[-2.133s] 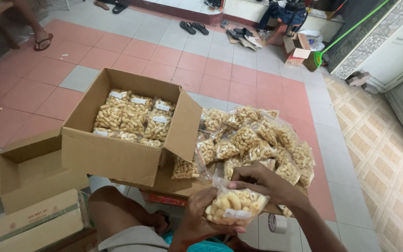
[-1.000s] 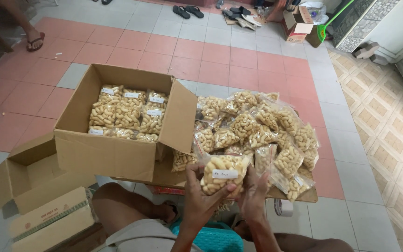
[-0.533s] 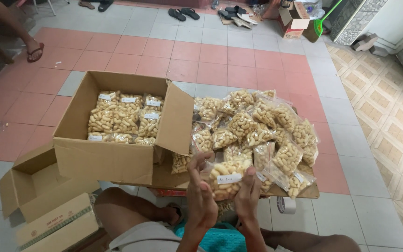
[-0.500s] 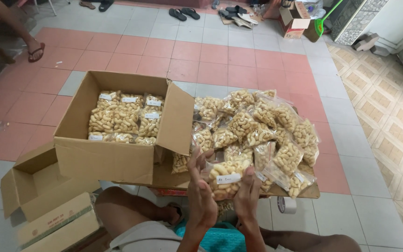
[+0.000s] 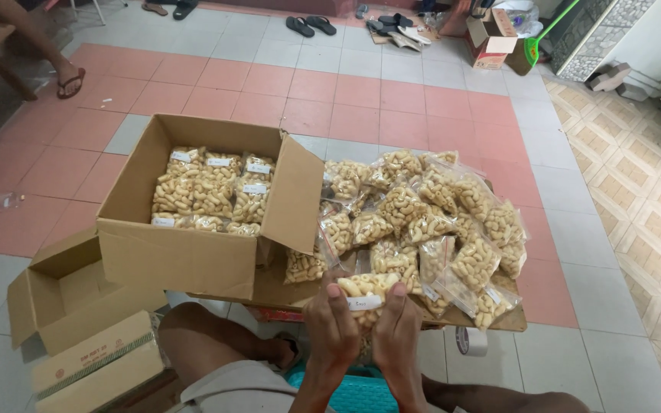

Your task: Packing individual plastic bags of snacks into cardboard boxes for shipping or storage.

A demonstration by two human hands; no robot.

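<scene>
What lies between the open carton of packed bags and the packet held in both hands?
In the head view, the carton's near flap and a loose snack bag lie before the packet.

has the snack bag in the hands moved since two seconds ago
Yes. The bag was held low and right of the pile; both hands now hold it upright nearer the pile's front edge, closer to the open box.

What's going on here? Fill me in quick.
A seated person holds one small clear plastic bag of pale curved snacks up in front of them, the left hand and right hand pinching it from either side. Just beyond lies a heap of similar filled bags on a flat cardboard sheet. To the left, an open brown cardboard box already has bags packed in rows. An empty smaller cardboard box sits at the lower left on the tiled floor.
</scene>
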